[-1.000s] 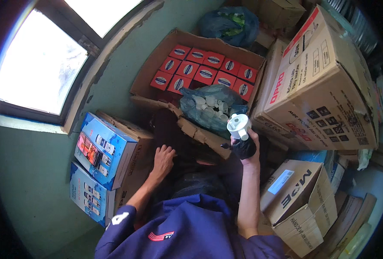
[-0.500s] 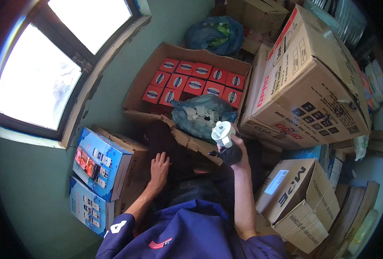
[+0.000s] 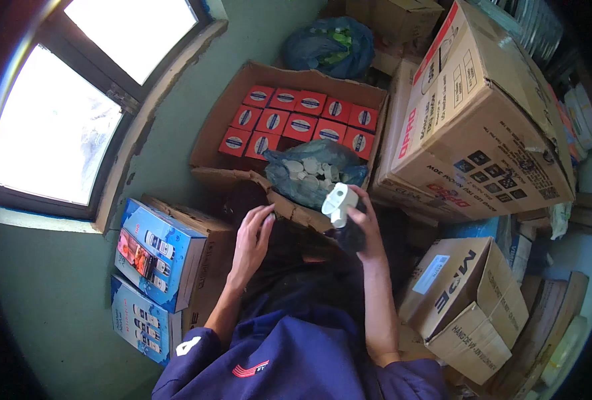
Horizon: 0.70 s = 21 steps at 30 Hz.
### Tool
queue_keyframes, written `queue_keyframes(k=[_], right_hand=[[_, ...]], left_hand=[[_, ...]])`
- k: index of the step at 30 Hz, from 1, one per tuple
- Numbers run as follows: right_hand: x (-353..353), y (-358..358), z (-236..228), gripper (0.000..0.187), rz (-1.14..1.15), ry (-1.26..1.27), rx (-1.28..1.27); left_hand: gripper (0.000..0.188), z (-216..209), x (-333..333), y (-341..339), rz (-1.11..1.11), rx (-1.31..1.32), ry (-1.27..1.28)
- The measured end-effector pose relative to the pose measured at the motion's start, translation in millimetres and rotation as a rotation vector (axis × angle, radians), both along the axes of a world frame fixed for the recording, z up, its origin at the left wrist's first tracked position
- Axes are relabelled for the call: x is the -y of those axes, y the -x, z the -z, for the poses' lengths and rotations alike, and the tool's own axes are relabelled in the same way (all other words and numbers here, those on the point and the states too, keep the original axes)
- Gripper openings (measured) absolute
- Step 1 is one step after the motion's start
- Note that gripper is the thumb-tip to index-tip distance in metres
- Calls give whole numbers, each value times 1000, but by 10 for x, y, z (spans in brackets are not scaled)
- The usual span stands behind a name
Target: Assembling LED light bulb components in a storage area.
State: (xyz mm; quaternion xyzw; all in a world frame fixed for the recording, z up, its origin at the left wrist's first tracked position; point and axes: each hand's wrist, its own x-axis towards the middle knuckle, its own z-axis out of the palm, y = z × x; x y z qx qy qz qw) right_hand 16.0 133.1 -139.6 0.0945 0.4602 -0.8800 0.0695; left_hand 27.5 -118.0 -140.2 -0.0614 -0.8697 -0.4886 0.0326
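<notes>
Right hand: right hand closed around a dark bottle, which carries a white spray head; held up in mid-air at frame centre.
Left hand: left hand open, fingers loosely spread, holding nothing; at 9 o'clock of the bottle, just over the torn flap of the open carton.
Handling: bottle looks rigid and small, probably light; the spray head is likely the weak part, so the body is the better place to grip.
At 12 o'clock: clear plastic bag of white caps, soft and loose, resting just beyond the bottle; behind it rows of small red boxes in the carton.
At 2 o'clock: large tilted cardboard box, crowding the right side.
At 4 o'clock: smaller cardboard box.
At 8 o'clock: blue printed boxes, stacked.
Far 12 o'clock: blue bag.
</notes>
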Motion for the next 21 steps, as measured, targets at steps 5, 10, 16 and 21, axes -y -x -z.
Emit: queue_keyframes(k=[5, 10, 16, 21], right_hand=[[73, -6, -256, 55, 117, -57, -131], [-149, -99, -534, 60, 97, -92, -202], [-313, -461, -576, 62, 164, -104, -169], [-374, -635, -561, 63, 219, -108, -130]], left_hand=[[17, 201, -502, -33, 292, 169, -118], [24, 1000, -1350, -279, 1122, -271, 332], [32, 1088, -2052, -810, 1369, 45, 211], [31, 752, -2305, -1108, 1509, 14, 151]])
